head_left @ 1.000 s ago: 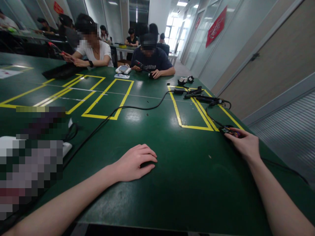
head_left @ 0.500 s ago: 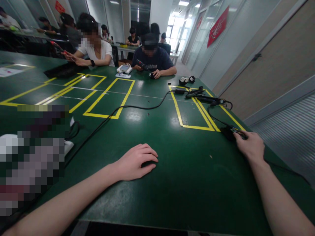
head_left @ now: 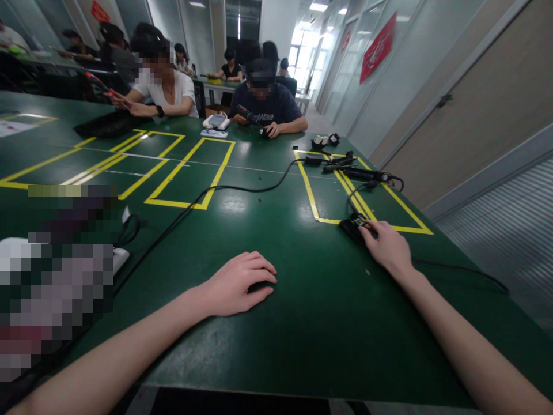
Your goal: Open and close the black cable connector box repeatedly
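My left hand [head_left: 242, 283] rests palm down on the green table [head_left: 298, 334], its fingers loosely stretched and nothing visible under them. My right hand [head_left: 391, 248] is closed around the near end of a black electronic part [head_left: 351, 229]. Wiring and a bit of circuit board seem to show at my fingertips, but its exact kind is unclear. From its far end a thin black cable [head_left: 349, 199] runs up to a black tool-like object [head_left: 367, 174]. Another black cord [head_left: 464, 266] trails to the right, behind my wrist. My fingers partly cover the part.
Yellow tape rectangles [head_left: 207, 187] mark the table. A long black cord [head_left: 242, 188] crosses it to a small black box [head_left: 313, 159]. Black and white pieces [head_left: 319, 142] lie near the far right edge. Two co-workers sit opposite, beside a white device [head_left: 216, 121]. Blurred items fill the left.
My right hand has moved left with the black part, away from the table's right edge, and the cables have shifted with it. My left hand has stayed in place.
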`<action>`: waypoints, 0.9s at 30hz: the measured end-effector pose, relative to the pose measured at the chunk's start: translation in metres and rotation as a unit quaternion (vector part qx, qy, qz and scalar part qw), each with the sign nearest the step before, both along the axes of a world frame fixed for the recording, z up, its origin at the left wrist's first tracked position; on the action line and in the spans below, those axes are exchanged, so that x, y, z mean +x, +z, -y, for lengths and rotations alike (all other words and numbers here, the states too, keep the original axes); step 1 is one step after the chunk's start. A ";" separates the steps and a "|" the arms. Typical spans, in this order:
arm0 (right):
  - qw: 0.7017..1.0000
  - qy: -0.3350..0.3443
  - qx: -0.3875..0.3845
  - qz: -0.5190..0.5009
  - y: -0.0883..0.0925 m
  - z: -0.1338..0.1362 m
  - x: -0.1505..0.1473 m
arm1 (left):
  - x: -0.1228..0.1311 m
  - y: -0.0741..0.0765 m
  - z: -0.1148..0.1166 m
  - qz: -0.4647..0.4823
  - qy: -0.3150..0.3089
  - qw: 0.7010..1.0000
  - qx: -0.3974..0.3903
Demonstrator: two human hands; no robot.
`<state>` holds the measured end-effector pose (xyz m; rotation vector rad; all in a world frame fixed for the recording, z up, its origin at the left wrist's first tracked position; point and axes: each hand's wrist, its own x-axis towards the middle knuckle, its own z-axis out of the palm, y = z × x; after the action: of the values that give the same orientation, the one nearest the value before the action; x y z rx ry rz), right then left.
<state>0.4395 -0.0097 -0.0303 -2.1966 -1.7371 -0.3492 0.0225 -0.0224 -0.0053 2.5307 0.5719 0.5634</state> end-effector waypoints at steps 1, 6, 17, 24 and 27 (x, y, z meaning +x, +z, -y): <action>1.000 0.018 0.004 -0.003 0.000 0.000 -0.019 | 0.000 0.000 0.000 0.001 0.000 1.000 0.001; 0.971 0.230 0.046 -0.034 0.002 0.017 -0.113 | -0.001 0.000 0.002 0.043 0.024 0.999 0.018; 0.851 0.520 -0.032 -0.060 0.011 0.061 -0.188 | -0.010 0.002 -0.004 0.058 0.012 0.997 0.045; 0.852 0.522 -0.006 -0.027 0.012 0.055 -0.179 | -0.008 -0.003 -0.007 0.009 0.034 0.998 0.053; 0.849 0.526 0.014 -0.044 0.011 0.053 -0.178 | -0.007 -0.004 -0.008 0.007 0.045 0.998 0.053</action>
<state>0.2619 -0.0622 -0.0193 -0.9222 -2.4991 0.0155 0.0155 -0.0140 -0.0091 2.6087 0.6697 0.6608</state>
